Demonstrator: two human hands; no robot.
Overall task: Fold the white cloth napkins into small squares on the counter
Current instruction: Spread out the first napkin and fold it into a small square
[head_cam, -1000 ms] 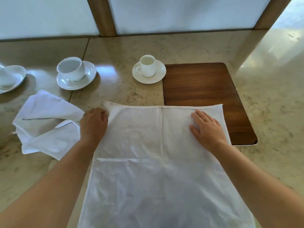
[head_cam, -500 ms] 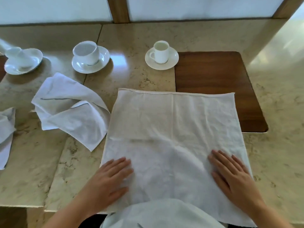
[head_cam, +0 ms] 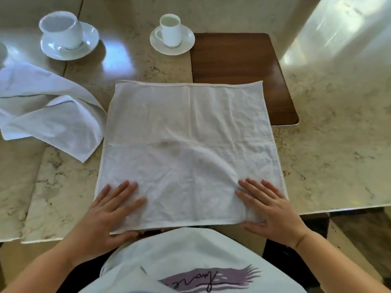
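Napkin [head_cam: 188, 149] lies spread flat as one full square on the counter [head_cam: 338, 155], far right corner overlapping the dark wooden board [head_cam: 239, 58], near edge right at the counter's front lip. No fold in it yet, only old crease lines and a soft ridge running toward the near right corner.

Left hand [head_cam: 110, 208] is flat on the near left corner, fingers straight and spread, thumb tucked along the hem. Right hand [head_cam: 268, 208] is the same on the near right corner, thumb below the hem. Hands are well apart, one per corner, pressing rather than gripping. Can't tell if either thumb has got under the cloth.

Change: a second ago both hands were up at the far corners; half a second ago they were on the near half; now they sit on the near hem. Reads as one smoothing sweep from far edge to near edge, finished. Cloth looks flatter up top, and the camera has tipped down and closer.

My read: flattening is done, and the first fold likely starts from these two corners, lifted away toward the far hem.

Around it: second napkin [head_cam: 48, 115] crumpled just beside the left edge, not yet folded. Large cup on saucer [head_cam: 63, 34] far left, small cup on saucer [head_cam: 171, 32] touching the board's left edge.
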